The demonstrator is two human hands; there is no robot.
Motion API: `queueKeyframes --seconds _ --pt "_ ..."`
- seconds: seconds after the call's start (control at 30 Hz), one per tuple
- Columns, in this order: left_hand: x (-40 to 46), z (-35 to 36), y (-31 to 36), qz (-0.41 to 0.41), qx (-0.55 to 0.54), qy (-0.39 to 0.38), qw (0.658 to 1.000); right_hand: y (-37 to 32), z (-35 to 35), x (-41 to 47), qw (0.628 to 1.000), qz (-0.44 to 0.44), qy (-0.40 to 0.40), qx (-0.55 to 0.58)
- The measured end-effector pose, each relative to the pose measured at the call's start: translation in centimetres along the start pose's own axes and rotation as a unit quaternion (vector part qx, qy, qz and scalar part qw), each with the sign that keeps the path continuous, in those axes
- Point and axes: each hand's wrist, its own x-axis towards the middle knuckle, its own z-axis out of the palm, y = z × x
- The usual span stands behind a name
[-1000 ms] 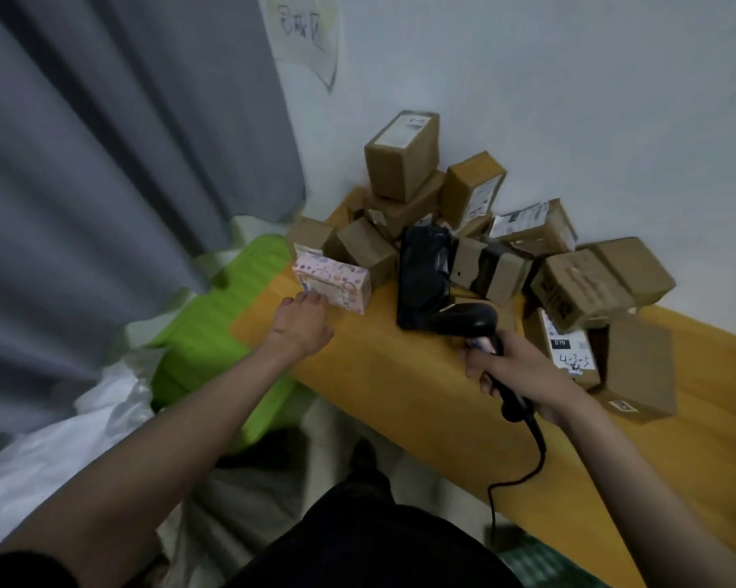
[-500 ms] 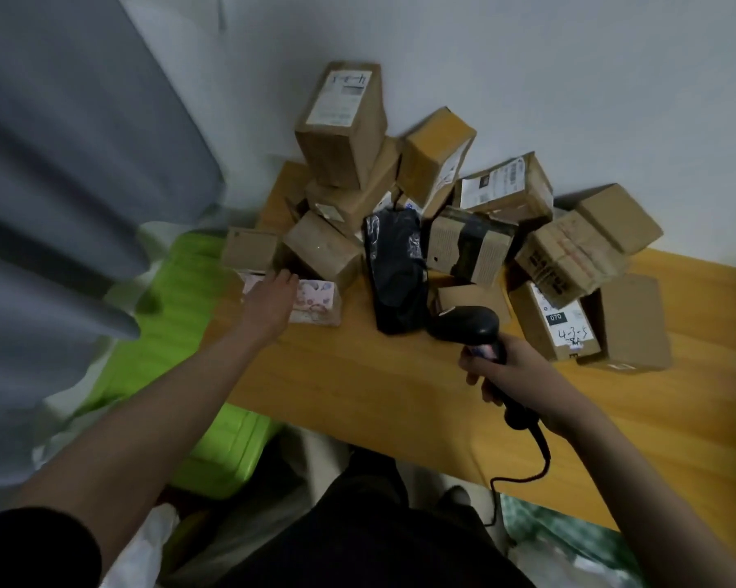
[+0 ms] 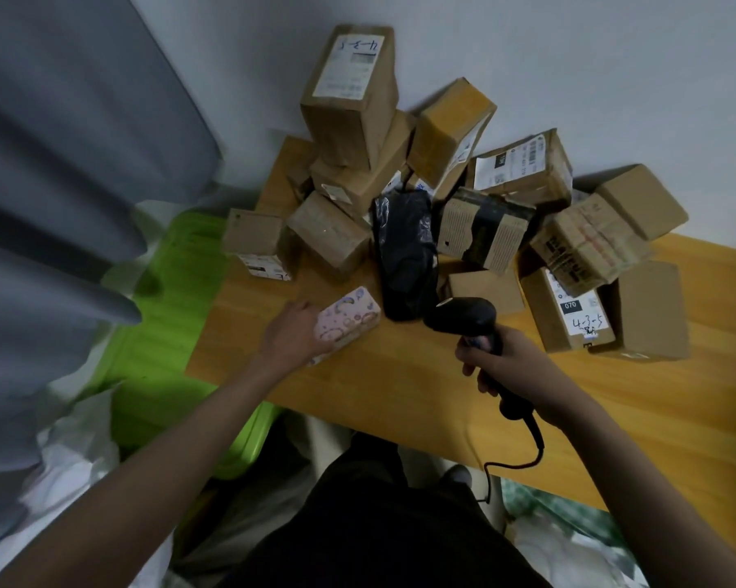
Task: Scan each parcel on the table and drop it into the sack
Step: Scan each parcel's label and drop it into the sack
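Observation:
My left hand (image 3: 292, 337) grips a small pink patterned box (image 3: 347, 319), tilted up off the wooden table (image 3: 400, 384) near its front left. My right hand (image 3: 510, 364) holds a black corded barcode scanner (image 3: 464, 318), its head pointing toward the pink box from the right, a short gap apart. Behind them a heap of several brown cardboard parcels (image 3: 353, 99) and a black plastic-wrapped parcel (image 3: 406, 252) is stacked against the wall. A white sack (image 3: 73, 451) lies at the lower left, partly hidden by my arm.
A lime-green plastic bin (image 3: 162, 333) stands left of the table, beside a grey curtain (image 3: 52, 184). The scanner cable (image 3: 523, 456) hangs over the table's front edge. White bags lie on the floor at the lower right. My dark-clothed legs fill the bottom centre.
My left hand has pulled the pink box away from the heap toward the front and tilted it up. The scanner has stayed close to the same spot; the camera now looks more steeply down.

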Motion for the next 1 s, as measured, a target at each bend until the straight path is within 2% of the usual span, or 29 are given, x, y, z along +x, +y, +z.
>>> queueKeyframes --seconds 0.2,0.3,0.37,0.43,0.5,0.6,0.67,0.87,1.0 --pt "-2.3 0.8 -1.2 -0.033 0.034 0.004 0.999 -0.3 0.6 0.5 1.000 -0.001 -0.012 -0.003" --pt "-2.5 0.5 -1.5 -0.048 -0.031 0.016 0.998 -0.8 0.8 0.7 1.000 -0.005 -0.014 -0.006" --pt "-2.8 0.1 -1.4 -0.086 -0.130 0.013 0.988 -1.3 0.9 0.6 1.000 -0.014 -0.015 -0.006" --pt "-3.3 -0.1 -1.4 -0.145 -0.281 -0.004 0.949 -1.7 0.8 0.5 0.999 -0.023 -0.021 -0.006" --pt "-3.7 0.0 -1.5 -0.178 -0.414 -0.015 0.892 -2.0 0.7 0.3 0.999 -0.031 -0.027 0.002" --pt "-4.5 0.2 -1.2 -0.186 -0.542 -0.019 0.819 -2.3 0.6 -0.2 0.998 -0.042 -0.037 0.014" --pt "-5.1 0.2 -0.5 -0.176 -0.593 -0.024 0.785 -2.3 0.6 -0.6 0.998 -0.042 -0.050 0.026" --pt "-6.1 0.2 1.4 -0.155 -0.657 -0.019 0.737 -2.6 0.7 -1.7 0.991 -0.029 -0.131 0.029" --pt "-6.5 0.8 3.7 -0.162 -0.649 0.005 0.743 -2.0 1.2 -1.6 0.989 -0.023 -0.140 0.049"
